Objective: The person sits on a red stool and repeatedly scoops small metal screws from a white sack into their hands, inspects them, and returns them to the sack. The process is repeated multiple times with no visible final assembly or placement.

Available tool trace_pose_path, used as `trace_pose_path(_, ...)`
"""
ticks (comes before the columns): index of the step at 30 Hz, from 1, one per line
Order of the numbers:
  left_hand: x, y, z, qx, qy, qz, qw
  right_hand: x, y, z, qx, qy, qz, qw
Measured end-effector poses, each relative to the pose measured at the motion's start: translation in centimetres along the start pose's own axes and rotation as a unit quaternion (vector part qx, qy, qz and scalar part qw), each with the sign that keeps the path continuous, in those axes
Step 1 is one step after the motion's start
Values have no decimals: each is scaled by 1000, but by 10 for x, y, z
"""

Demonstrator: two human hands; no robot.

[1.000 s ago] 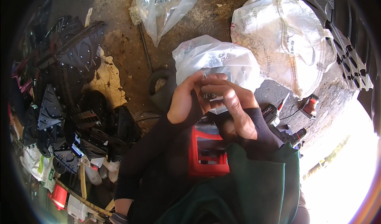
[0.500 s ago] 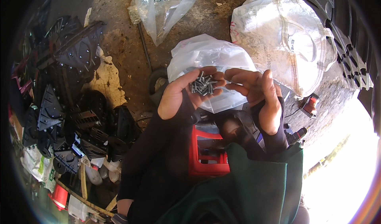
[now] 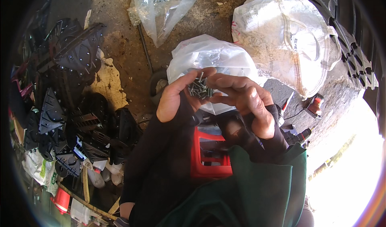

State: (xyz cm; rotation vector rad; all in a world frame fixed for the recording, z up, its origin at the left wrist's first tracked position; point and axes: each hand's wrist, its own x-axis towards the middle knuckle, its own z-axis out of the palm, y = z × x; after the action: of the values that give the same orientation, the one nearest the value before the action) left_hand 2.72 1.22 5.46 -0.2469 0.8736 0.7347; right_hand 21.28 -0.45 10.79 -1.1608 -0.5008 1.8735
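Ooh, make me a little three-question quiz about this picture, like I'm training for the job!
1. Whose palm cups the small metal pieces: the left or right hand's?

2. True or false: the big white sack lies farther right than those pieces.

3. What colour is the cloth near the bottom?
A) yellow
B) dark green
C) pink

Key:
1. The left hand's.
2. True.
3. B.

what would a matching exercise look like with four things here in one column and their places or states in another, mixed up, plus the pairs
Things:
1. metal fasteners
2. woven sack
3. triangular parts
4. topmost plastic bag

Places or states:
A. black, heaped at the picture's left
B. has small shiny pieces in it
C. gathered in the left hand
D. whitish, at upper right

Pairs: 1-C, 2-D, 3-A, 4-B
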Motion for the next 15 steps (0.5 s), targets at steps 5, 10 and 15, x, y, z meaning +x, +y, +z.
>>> trace_pose_path(5,-2,2,3,29,-14,-13,999,11,9,-7,-373,66,-116,918)
trace_pose_path(10,-4,-2,11,40,15,-6,999,22,36,-10,-486,107,-169,851)
trace_pose_path(15,-5,-10,12,70,66,15,995,24,41,-4,-531,125,-188,817)
